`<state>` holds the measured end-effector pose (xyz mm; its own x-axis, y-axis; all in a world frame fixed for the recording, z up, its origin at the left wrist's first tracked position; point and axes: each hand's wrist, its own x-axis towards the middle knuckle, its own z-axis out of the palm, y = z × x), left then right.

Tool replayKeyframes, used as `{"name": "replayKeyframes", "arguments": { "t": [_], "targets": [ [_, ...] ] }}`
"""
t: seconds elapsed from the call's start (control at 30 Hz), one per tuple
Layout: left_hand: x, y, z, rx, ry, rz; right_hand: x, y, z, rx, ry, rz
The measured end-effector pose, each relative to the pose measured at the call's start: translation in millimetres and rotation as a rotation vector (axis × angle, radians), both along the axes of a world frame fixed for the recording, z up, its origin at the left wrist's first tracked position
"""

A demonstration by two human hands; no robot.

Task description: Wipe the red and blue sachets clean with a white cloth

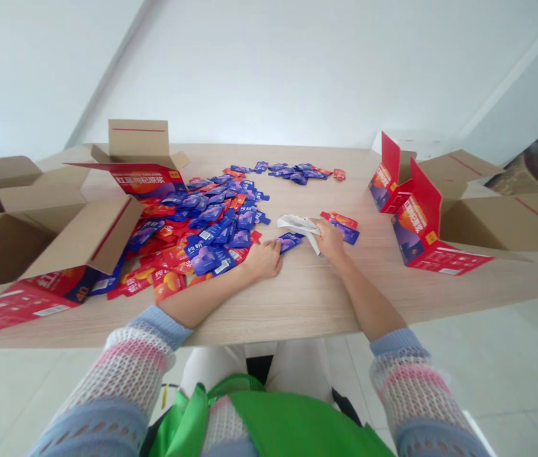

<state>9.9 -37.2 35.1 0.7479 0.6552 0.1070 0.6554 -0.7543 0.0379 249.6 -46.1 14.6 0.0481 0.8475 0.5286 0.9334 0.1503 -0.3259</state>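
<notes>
My right hand (330, 242) grips a crumpled white tissue (300, 225) just above the middle of the table. At the tissue's lower left lies a blue sachet (289, 242), with my left hand (265, 259) closed at its left end. The fingers of that hand are wrapped on the sachet's edge. Left of it spreads a large heap of blue sachets (206, 219) mixed with red sachets (168, 263). Just beyond my right hand, a red sachet (342, 219) and another blue sachet (347, 233) lie overlapping.
Open cardboard boxes stand on both sides: a large box (59, 285) at near left, a box (142, 181) behind it, and two red boxes (418, 222) (387, 178) at right. A smaller sachet pile (300, 172) lies toward the wall. The table's front edge (273, 339) is close to me.
</notes>
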Motion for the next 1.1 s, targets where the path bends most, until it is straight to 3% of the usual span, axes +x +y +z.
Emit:
{"name": "replayKeyframes", "arguments": {
  "t": [0.13, 0.23, 0.3, 0.43, 0.53, 0.8, 1.0, 1.1],
  "targets": [
    [1, 17, 0.3, -0.064, -0.044, 0.157, -12, -6, 7.5, 0.052, 0.001, 0.016],
    [-8, 31, 0.3, -0.184, -0.278, 0.242, -30, -16, 14.6, 0.087, -0.011, 0.052],
    [-13, 39, -1.5, -0.451, -0.502, 0.302, -49, -24, 16.5, 0.075, -0.029, 0.104],
    [-15, 48, -7.9, -1.241, -0.806, 0.38, -87, -32, 9.7, -0.05, -0.164, 0.257],
    [-13, 51, -11.4, -1.533, -0.835, 0.401, -98, -28, 1.3, -0.177, -0.243, 0.282],
    [-17, 57, -8.4, -1.723, -0.826, 0.408, -54, -5, 1.5, -0.339, -0.299, 0.047],
    [-12, 51, -5.6, -1.648, -0.869, 0.537, -23, 0, 6.5, -0.421, -0.297, -0.103],
    [-10, 47, -4.1, -1.621, -0.905, 0.564, -11, -1, 5.6, -0.358, -0.238, -0.106]
  ]
}}
